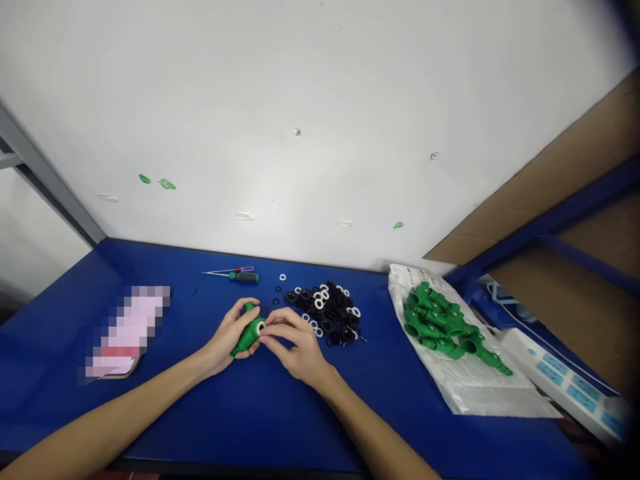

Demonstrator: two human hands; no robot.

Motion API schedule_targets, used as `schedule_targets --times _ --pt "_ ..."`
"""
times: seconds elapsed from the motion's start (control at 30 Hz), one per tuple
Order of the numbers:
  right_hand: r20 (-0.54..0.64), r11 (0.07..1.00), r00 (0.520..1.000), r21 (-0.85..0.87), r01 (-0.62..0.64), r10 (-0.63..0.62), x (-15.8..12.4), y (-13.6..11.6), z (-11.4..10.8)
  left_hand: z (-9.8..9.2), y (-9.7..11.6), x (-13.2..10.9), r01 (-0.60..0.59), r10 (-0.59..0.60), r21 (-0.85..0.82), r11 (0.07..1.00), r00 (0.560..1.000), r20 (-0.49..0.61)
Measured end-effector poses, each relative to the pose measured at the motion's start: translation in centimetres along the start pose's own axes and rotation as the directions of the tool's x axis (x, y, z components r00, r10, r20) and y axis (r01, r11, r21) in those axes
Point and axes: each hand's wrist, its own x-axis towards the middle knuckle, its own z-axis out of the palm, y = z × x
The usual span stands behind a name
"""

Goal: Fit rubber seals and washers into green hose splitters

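Within the left hand [230, 333], a green fitting [247, 339] is being clasped. Its white ring [259, 329] is being pinched by right fingertips [273, 330].

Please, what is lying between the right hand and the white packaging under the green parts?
In the head view, the pile of black and white rings lies between the right hand and the white packaging, on the blue table.

L hand [226, 339] & R hand [301, 348] close tog., nr ctr.
L forearm [145, 399] up from lower L, fingers curled in grip, thumb on top; R forearm [363, 415] up from lower R, back of hand up, thumb & index tips nearly meeting.
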Motion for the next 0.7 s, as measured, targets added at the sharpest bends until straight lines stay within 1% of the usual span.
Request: schedule_targets --times 0.1,0.13,0.2,0.27,0.33,0.4,0.47,0.53,0.57,0.6,0.63,0.67,0.7 --pt "-0.012 0.999 0.999 0.025 -0.037 0.037 -0.2 -0.1 0.2 0.2 0.0 -0.2 0.025 -0.025 0.001 1.0 1.0 0.017" --pt "-0.02 0.996 0.997 0.057 -0.069 0.07 -0.3 -0.1 0.2 0.3 0.0 -0.4 0.034 -0.035 0.004 0.999 0.999 0.025" --pt "-0.008 0.97 0.984 0.173 -0.173 0.177 -0.3 -0.2 0.2 0.3 -0.1 -0.7 0.051 -0.052 0.016 0.999 0.998 0.043" --pt "0.058 0.911 0.958 0.297 -0.287 0.282 -0.3 -0.4 0.1 0.4 -0.2 -1.0 0.063 -0.065 0.042 0.997 0.997 0.051" --pt "0.142 0.877 0.939 0.338 -0.342 0.312 -0.3 -0.4 0.0 0.6 -0.4 -1.1 0.069 -0.072 0.083 0.994 0.997 0.037" --pt "0.176 0.896 0.94 0.292 -0.333 0.292 -0.3 -0.4 -0.1 1.0 -0.5 -1.0 0.066 -0.068 0.141 0.988 0.998 0.008" --pt "0.164 0.934 0.953 0.215 -0.286 0.254 -0.4 -0.4 -0.1 1.2 -0.3 -0.9 0.046 -0.042 0.219 0.975 0.999 -0.023" --pt "0.137 0.96 0.966 0.15 -0.238 0.218 -0.5 -0.4 -0.2 0.6 0.4 -1.3 0.0 0.018 0.316 0.949 0.998 -0.055" --pt "0.124 0.966 0.971 0.13 -0.221 0.206 -0.5 -0.5 -0.2 0.0 1.0 -1.8 -0.033 0.069 0.374 0.927 0.994 -0.083" --pt "0.109 0.97 0.973 0.118 -0.214 0.201 -0.5 -0.4 -0.3 -1.0 1.7 -2.5 -0.073 0.136 0.435 0.897 0.984 -0.117" --pt "0.093 0.971 0.975 0.108 -0.213 0.203 -0.6 -0.4 -0.4 -2.3 2.4 -3.5 -0.103 0.211 0.498 0.861 0.963 -0.166" --pt "0.076 0.971 0.975 0.102 -0.215 0.208 -0.6 -0.4 -0.6 -3.8 3.0 -4.7 -0.122 0.319 0.596 0.794 0.918 -0.237" --pt "0.058 0.971 0.975 0.102 -0.217 0.212 -0.6 -0.3 -0.7 -5.3 3.6 -5.9 -0.046 0.499 0.825 0.563 0.815 -0.295"
